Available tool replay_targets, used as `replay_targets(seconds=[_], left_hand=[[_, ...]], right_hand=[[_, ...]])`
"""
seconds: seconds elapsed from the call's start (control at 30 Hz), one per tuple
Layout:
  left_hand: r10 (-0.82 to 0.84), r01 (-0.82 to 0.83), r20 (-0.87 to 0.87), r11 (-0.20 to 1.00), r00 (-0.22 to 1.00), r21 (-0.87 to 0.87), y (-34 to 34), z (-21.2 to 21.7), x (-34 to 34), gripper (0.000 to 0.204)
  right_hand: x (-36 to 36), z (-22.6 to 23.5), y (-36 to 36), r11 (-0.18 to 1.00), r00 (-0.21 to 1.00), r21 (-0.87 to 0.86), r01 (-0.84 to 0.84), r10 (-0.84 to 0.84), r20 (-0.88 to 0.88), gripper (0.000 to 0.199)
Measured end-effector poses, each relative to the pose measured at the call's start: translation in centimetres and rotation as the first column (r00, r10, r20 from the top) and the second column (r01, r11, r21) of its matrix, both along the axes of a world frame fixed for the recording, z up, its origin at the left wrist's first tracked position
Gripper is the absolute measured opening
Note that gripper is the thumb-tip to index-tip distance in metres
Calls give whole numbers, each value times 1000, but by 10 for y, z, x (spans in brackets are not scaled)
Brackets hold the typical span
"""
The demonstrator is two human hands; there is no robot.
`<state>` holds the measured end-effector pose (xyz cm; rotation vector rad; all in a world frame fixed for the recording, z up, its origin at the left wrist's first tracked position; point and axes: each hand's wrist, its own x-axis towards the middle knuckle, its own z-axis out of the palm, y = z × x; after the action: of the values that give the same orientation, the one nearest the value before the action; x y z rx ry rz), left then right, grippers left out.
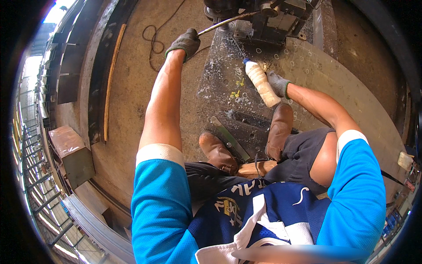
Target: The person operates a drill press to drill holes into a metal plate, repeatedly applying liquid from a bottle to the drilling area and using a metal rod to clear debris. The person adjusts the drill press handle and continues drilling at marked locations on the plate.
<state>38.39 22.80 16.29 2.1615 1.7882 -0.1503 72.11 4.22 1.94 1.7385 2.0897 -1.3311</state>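
Note:
My left hand (184,42), in a grey work glove, is shut on the end of a thin metal lever (224,23) that runs up to a dark drilling machine (263,15) at the top. My right hand (278,83), also gloved, grips a plastic bottle (261,81) with a blue cap and pale liquid, tilted with its cap toward the machine. Both hands are over a large steel plate (334,83) marked with small chalk circles and wet patches. My brown boots (220,152) rest on the plate below the bottle.
A flat metal bar (228,138) lies by my left boot. A dark cable (154,39) loops on the concrete floor to the left. A long wooden strip (112,79) and a rusty box (70,152) lie further left beside steel beams.

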Motion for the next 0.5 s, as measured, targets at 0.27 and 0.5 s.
replay_targets(seconds=[0.27, 0.5], left_hand=[[-16, 16, 22, 1000, 1000, -2, 2, -5, -3, 34], [-14, 14, 14, 1000, 1000, 0, 6, -15, -3, 34]], right_hand=[[-31, 14, -8, 694, 538, -460, 554, -720, -438, 51], [-22, 23, -3, 854, 851, -288, 433, -493, -180, 43]])
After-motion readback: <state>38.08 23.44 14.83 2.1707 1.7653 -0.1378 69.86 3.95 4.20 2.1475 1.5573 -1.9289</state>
